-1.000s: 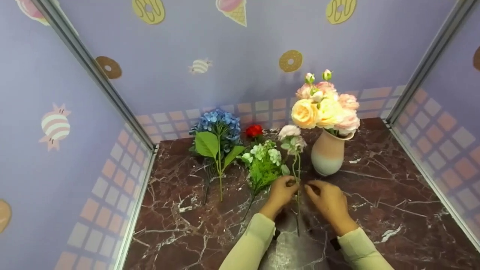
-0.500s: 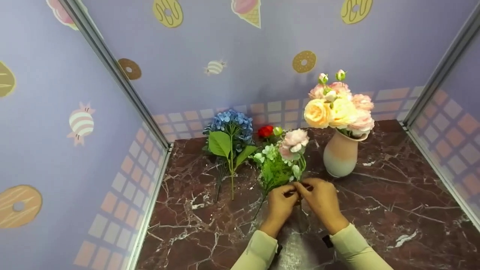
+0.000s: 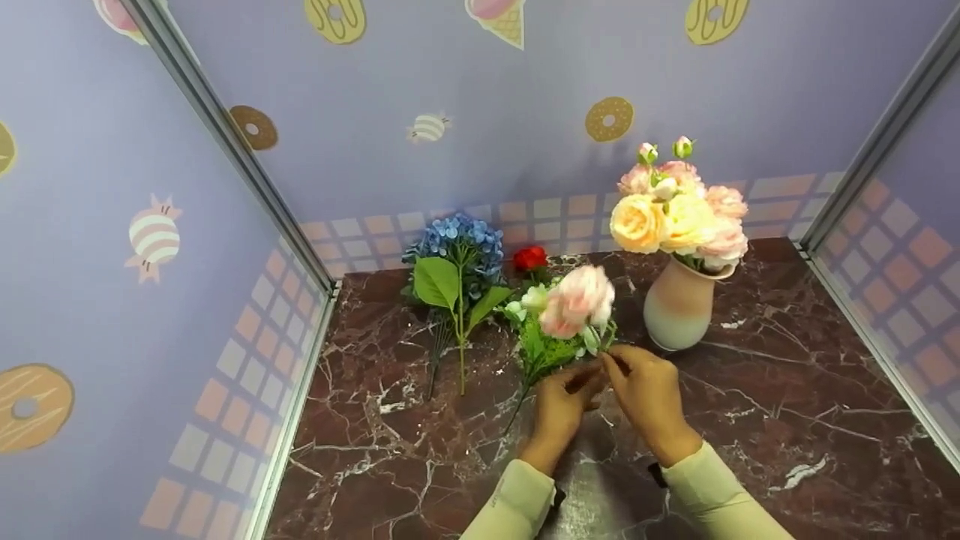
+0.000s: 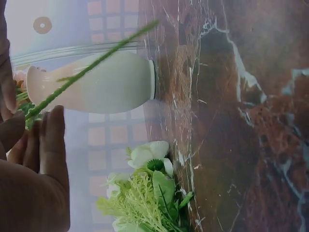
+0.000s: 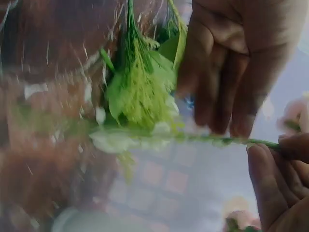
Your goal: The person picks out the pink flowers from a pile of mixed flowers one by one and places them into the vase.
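Note:
A pink flower (image 3: 577, 301) on a long green stem (image 4: 91, 67) is held up over the table, its head leaning left and blurred. My right hand (image 3: 651, 397) pinches the stem between thumb and fingertips, clearest in the right wrist view. Close beside it, my left hand (image 3: 562, 412) has its fingers (image 5: 217, 96) fairly straight at the stem, not curled round it; whether they touch it is hard to tell. The stem's lower end points free in the left wrist view. To the right stands a pink-and-white vase (image 3: 679, 307) of pink and yellow flowers (image 3: 679, 214).
Behind the hands lies a white-and-green flower bunch (image 3: 536, 356), partly covered by the pink flower. A red flower (image 3: 530, 259) and blue hydrangeas (image 3: 459, 244) lie further back left on the marbled table (image 3: 367, 450). Patterned walls (image 3: 510, 112) enclose the back and sides.
My right hand, apart from the stem at first, has come to it and pinches it. The pink flower has risen and tilted left, and my left fingers have loosened. The head view has shifted.

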### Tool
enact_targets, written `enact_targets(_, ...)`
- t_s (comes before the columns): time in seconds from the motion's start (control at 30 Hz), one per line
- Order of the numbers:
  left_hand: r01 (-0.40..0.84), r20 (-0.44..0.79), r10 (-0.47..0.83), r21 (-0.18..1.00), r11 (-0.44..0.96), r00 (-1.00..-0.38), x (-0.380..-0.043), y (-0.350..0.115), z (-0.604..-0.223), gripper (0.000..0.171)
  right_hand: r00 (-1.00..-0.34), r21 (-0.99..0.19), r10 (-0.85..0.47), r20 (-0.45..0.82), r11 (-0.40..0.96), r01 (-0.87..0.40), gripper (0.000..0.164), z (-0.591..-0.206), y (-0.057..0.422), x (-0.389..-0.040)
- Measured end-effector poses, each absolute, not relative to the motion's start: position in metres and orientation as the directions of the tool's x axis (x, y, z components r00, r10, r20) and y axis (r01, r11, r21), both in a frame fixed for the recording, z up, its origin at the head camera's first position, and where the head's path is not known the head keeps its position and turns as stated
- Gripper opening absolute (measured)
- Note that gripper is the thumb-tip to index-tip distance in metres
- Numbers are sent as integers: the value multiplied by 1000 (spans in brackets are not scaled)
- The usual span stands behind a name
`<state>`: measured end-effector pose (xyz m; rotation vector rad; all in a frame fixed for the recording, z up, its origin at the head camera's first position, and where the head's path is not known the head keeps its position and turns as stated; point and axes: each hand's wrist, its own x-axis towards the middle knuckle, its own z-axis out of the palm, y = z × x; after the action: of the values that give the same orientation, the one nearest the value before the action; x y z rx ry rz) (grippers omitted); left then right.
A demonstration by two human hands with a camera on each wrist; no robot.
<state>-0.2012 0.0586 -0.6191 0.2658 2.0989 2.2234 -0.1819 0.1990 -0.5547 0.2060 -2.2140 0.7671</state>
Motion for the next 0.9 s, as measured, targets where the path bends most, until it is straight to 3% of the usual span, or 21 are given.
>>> enact_targets(0.23, 2, 0, 170, 1000, 8, -985, -200, 52, -628, 21, -431, -148, -131, 893, 819, -554, 17, -506, 212, -206)
enact_targets(0.43, -54, -52, 187, 999, -1, -981, -191, 51, -633, 24, -262, -54, -112, 958, 833, -551, 15, -479, 214, -221)
enact_targets(0.57, -66, -68, 194, 998, 18, -979, -188, 52, -635, 28, -247, -76, -71, 966, 841, -535, 17, -478, 217, -229)
enact_targets(0.8, -39, -42, 210, 999, 16, -977, -186, 52, -634, 30, -331, -188, 28, 943, 866, -464, 9, -485, 226, -238)
enact_targets(0.9, -39, -33, 223, 999, -23, -974, -186, 52, -634, 27, -322, -236, 92, 942, 866, -442, 5, -477, 227, -241)
